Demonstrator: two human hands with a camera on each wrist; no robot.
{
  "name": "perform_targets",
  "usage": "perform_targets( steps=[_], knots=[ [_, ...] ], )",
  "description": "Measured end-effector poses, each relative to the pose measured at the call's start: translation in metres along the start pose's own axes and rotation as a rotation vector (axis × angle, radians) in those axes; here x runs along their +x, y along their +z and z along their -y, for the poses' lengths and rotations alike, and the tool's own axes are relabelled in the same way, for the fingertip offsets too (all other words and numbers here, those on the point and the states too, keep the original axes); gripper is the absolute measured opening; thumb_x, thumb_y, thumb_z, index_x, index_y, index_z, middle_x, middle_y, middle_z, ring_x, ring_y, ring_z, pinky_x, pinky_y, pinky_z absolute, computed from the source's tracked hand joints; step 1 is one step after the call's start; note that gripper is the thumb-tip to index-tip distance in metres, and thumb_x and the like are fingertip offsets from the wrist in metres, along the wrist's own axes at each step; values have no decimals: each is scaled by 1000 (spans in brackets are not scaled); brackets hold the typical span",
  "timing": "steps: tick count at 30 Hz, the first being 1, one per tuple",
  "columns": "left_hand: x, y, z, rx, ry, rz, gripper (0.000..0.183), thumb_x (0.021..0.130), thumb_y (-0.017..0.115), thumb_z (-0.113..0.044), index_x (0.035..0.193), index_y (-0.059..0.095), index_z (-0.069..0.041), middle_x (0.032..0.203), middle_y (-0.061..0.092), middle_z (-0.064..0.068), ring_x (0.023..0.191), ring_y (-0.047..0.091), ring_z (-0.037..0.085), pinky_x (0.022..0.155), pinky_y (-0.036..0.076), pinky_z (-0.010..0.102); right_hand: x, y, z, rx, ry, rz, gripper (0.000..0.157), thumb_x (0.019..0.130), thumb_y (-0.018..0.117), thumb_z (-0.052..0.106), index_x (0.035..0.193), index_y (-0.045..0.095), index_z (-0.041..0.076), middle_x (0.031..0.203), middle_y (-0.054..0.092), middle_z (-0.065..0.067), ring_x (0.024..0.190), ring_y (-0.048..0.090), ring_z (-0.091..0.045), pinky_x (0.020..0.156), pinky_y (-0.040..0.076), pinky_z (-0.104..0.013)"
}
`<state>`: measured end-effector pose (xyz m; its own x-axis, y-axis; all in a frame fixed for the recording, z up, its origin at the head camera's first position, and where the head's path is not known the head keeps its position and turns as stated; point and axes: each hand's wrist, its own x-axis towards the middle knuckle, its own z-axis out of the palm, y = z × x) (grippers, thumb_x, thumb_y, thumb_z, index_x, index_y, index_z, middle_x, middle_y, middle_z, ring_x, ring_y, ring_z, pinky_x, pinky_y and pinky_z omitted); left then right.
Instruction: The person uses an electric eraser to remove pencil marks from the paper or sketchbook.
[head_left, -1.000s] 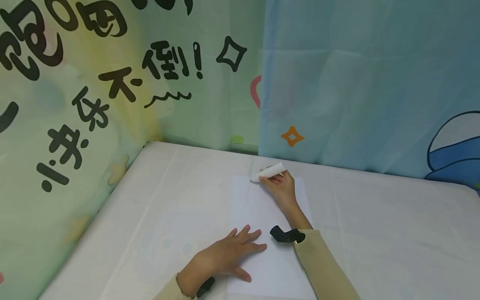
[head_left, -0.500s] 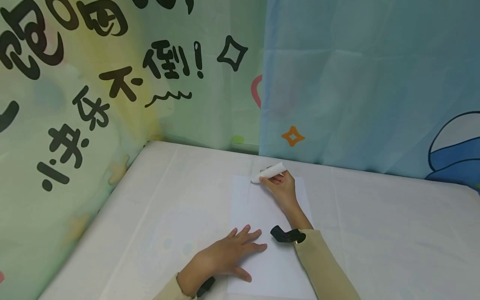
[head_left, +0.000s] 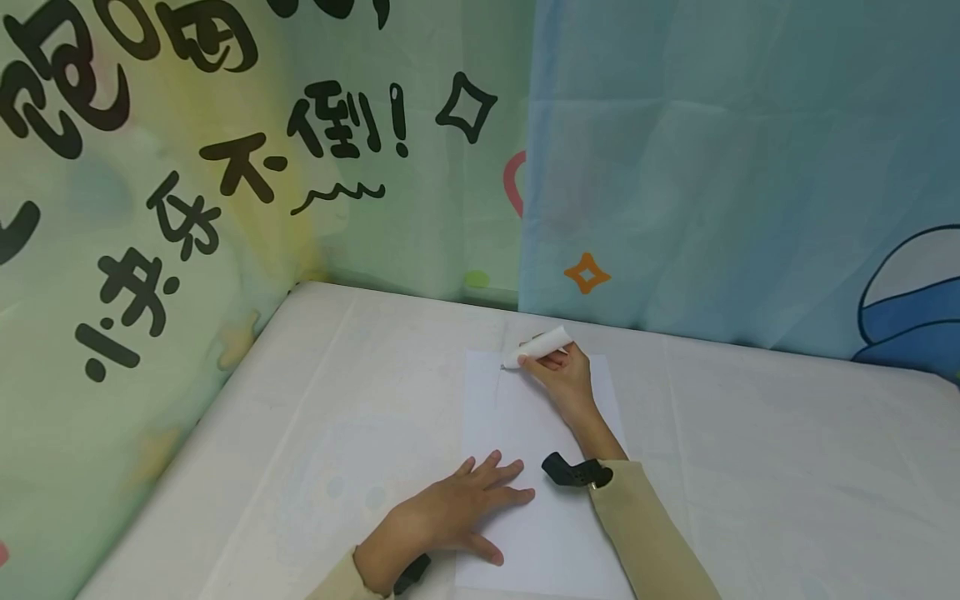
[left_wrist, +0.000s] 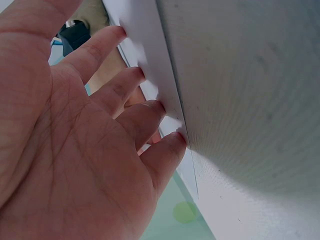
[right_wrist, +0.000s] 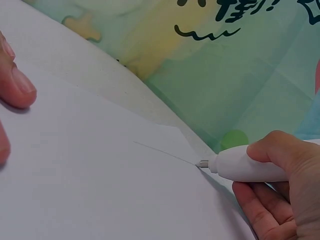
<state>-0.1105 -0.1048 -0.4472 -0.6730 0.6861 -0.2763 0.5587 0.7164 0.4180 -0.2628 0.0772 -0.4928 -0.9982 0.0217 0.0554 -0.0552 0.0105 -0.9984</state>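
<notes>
Passage: over the paper [head_left: 536,433], between left hand [head_left: 463,507] and right hand [head_left: 566,375]. Obstacles: white pen [head_left: 545,342] (tip touching the paper); backdrop [head_left: 712,183] rising behind the white table [head_left: 787,467].

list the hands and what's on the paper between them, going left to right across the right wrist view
Left hand → thin drawn line → pen's metal tip → right hand
</notes>
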Motion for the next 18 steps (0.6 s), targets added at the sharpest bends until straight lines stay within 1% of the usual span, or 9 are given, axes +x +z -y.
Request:
perform_targets(
  steps=[4, 11, 18],
  knots=[
    [0, 1, 0, -6, -1, 2, 79, 78, 77, -38, 148, 44, -25, 160, 27, 1, 149, 17, 25, 118, 22, 44, 0, 0, -1, -10, 4, 4, 45, 80, 72, -8, 120, 51, -8, 114, 66, -28, 84, 66, 1, 78, 52, -14],
    [1, 2, 1, 11, 2, -3, 79, 78, 77, -39, 148, 44, -25, 160, 28, 0, 149, 19, 26, 118, 23, 44, 0, -1, -1, -13, 15, 29, 45, 82, 72, -6, 121, 50, -7, 114, 67, -26, 84, 67, 3, 80, 52, -14],
    [1, 1, 1, 1, 3, -2, 79, 78, 77, -38, 148, 44, -25, 160, 28, 1, 149, 19, 27, 118, 23, 44, 1, -1, -1, -11, 15, 27, 45, 82, 72, -6, 121, 50, -7, 116, 65, -29, 84, 66, 3, 80, 52, -15]
  ],
)
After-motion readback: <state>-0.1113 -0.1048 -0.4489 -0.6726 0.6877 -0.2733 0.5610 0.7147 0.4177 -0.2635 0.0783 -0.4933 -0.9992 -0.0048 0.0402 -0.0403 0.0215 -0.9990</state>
